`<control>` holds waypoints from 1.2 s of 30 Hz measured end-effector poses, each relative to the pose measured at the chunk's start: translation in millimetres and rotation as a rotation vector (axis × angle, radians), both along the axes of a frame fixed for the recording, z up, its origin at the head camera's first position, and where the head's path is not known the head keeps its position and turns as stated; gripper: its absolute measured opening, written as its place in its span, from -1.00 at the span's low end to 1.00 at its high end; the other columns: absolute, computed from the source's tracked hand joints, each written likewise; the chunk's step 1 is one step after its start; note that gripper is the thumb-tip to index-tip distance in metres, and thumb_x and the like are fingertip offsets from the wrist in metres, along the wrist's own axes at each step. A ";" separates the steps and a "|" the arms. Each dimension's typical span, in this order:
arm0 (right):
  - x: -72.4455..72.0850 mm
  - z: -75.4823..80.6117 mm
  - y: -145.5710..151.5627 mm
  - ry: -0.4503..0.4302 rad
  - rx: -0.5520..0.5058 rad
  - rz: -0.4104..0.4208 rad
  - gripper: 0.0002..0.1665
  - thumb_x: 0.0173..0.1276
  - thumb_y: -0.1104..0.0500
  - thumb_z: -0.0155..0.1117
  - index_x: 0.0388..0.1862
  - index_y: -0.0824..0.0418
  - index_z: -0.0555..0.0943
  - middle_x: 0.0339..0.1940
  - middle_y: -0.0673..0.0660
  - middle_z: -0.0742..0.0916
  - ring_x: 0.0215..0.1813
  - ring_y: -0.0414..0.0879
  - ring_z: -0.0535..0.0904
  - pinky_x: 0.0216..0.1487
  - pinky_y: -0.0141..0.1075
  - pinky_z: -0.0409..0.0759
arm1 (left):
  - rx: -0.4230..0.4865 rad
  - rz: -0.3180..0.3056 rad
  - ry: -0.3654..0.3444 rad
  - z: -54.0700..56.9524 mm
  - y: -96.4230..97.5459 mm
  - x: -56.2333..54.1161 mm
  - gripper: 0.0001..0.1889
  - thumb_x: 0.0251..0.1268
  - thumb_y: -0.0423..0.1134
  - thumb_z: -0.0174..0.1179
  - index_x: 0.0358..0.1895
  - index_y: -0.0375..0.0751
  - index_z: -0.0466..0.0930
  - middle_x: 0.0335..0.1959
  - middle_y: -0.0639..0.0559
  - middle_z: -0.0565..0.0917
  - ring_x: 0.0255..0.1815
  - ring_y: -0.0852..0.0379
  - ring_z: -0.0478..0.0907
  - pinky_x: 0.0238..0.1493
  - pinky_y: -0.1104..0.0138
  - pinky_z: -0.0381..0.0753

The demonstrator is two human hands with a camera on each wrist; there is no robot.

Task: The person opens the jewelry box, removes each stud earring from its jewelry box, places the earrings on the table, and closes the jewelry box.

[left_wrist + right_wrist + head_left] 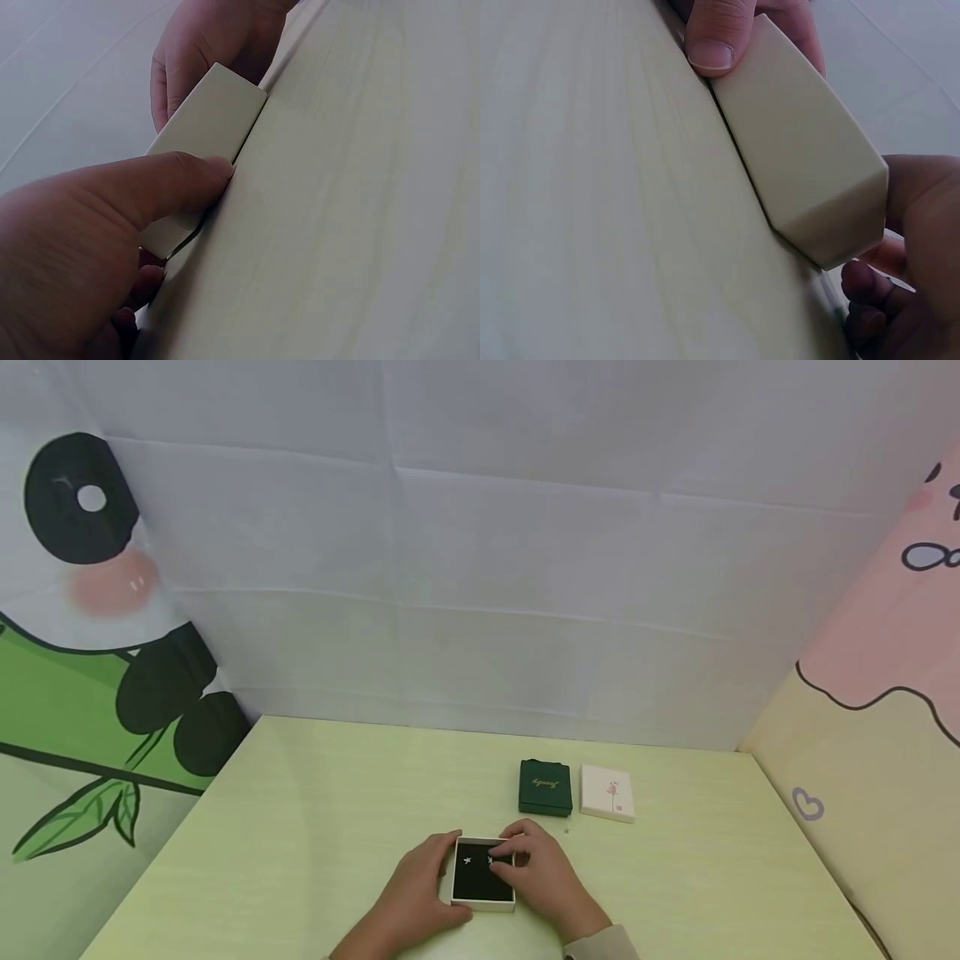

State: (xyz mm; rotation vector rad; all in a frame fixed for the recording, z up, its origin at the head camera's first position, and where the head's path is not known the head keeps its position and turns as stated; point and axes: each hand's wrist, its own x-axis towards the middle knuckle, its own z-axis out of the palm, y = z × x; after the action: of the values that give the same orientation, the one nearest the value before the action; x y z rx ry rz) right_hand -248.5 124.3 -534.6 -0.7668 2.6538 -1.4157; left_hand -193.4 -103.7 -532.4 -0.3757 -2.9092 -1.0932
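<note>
A small white open box (483,907) with a black insert (480,885) lies on the table near its front edge. My left hand (420,889) grips the box from the left, thumb at the near side and fingers at the far corner. One silver star earring (467,861) sits on the insert's left part. At the right part, the thumb and a finger of my right hand (536,868) pinch a second star earring (491,860), partly hidden by them. In both wrist views the plain side of the box (206,124) (787,127) hides what lies inside.
Behind the box stand a dark green box (545,788) with gold lettering and a flat white lid (607,793) with a pink flower print. A tiny object (566,832), too small to identify, lies before them on the pale table (337,818). Cloth walls enclose the back and sides.
</note>
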 end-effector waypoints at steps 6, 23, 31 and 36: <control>0.2 2.3 -1.1 0.001 0.005 -0.002 -0.92 0.23 0.15 0.57 -0.28 0.07 0.87 -0.08 -0.08 0.64 -0.28 -0.29 0.50 -0.20 -0.34 0.53 | -0.015 0.000 -0.016 -1.4 0.1 -1.2 0.04 -0.18 0.03 0.61 0.47 -0.18 0.34 0.26 0.10 0.53 0.19 0.05 0.48 0.23 -0.04 0.48; 2.9 2.3 -10.0 -0.042 0.009 -0.066 -0.90 0.27 0.13 0.54 -0.42 -0.05 0.79 -0.10 -0.14 0.64 -0.13 -0.18 0.54 -0.07 -0.24 0.54 | -0.009 0.007 -0.048 -0.4 -1.1 0.4 0.06 -0.16 0.08 0.61 0.49 -0.18 0.32 0.29 0.08 0.51 0.16 0.08 0.47 0.21 -0.03 0.48; 2.5 3.8 -8.0 -0.081 0.021 -0.038 -0.84 0.32 0.12 0.50 -0.46 -0.06 0.73 -0.05 -0.12 0.64 -0.14 -0.19 0.53 -0.10 -0.28 0.51 | -0.005 -0.001 -0.009 -0.1 -1.0 1.6 0.05 -0.18 0.04 0.62 0.48 -0.19 0.33 0.27 0.09 0.52 0.18 0.05 0.48 0.22 -0.05 0.48; 2.3 5.6 -6.5 -0.093 0.038 -0.016 -0.83 0.35 0.12 0.46 -0.45 -0.05 0.70 -0.02 -0.09 0.65 -0.25 -0.22 0.50 -0.19 -0.31 0.49 | -0.007 -0.004 0.002 0.3 -0.8 1.9 0.05 -0.19 0.03 0.62 0.47 -0.20 0.34 0.27 0.09 0.53 0.17 0.05 0.48 0.21 -0.04 0.48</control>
State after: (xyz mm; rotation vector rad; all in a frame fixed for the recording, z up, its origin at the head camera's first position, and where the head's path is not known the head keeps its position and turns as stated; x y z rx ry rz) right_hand -246.1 117.8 -529.0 -0.6607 2.6139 -1.3651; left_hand -191.6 -104.5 -532.2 -0.3829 -2.9123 -1.0822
